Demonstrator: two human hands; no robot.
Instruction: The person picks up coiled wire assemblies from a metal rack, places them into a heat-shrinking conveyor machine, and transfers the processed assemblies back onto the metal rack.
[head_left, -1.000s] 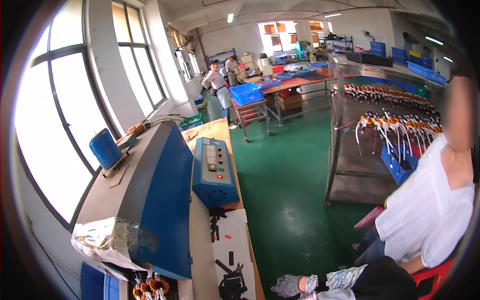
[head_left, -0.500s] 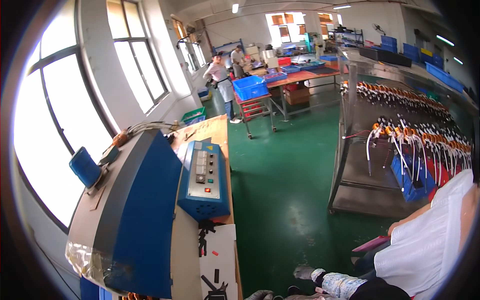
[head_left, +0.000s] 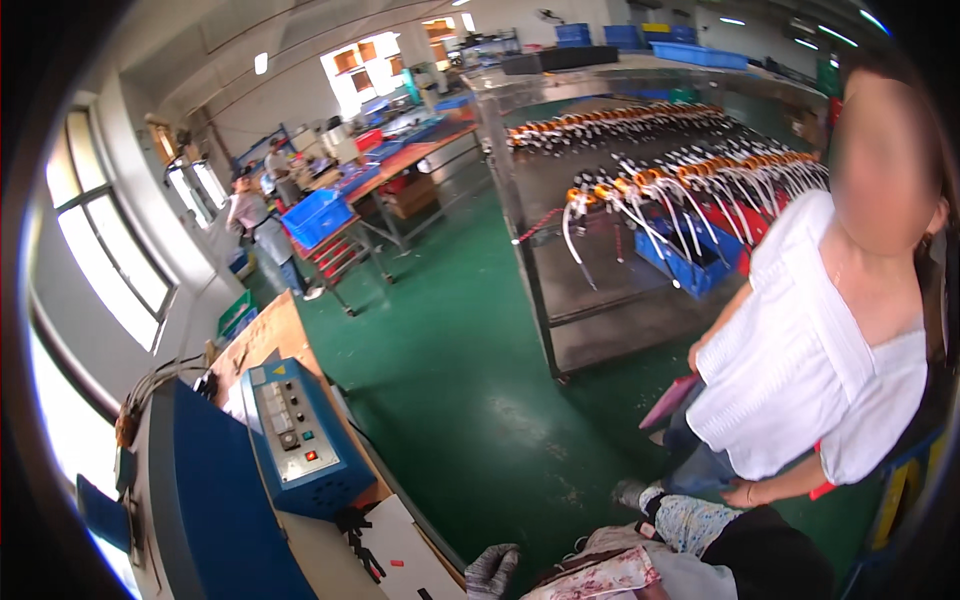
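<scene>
My left hand (head_left: 491,571), in a grey glove, is at the lower edge beside the bench's white board (head_left: 405,552). Its fingers are curled together, and no object shows in them. My right arm, in a floral sleeve cover (head_left: 692,524), reaches in from the lower right. At its end my right hand (head_left: 629,492), also grey-gloved, is low over the green floor; its fingers are too small and blurred to read. Black pieces (head_left: 362,545) and a small red piece (head_left: 397,563) lie on the board. Behind it stands a blue control box (head_left: 305,440) with switches and a lit red button.
A person in a white top (head_left: 780,350) stands close on my right, holding a pink flat item (head_left: 668,402). Behind them a metal rack (head_left: 540,290) carries rows of orange coils with white leads (head_left: 660,180). A large blue machine (head_left: 215,490) fills the left.
My view has swung right and tilted. The machine and control box have shifted left and down, and the person in white now shows more fully. More of my left glove has come into view.
</scene>
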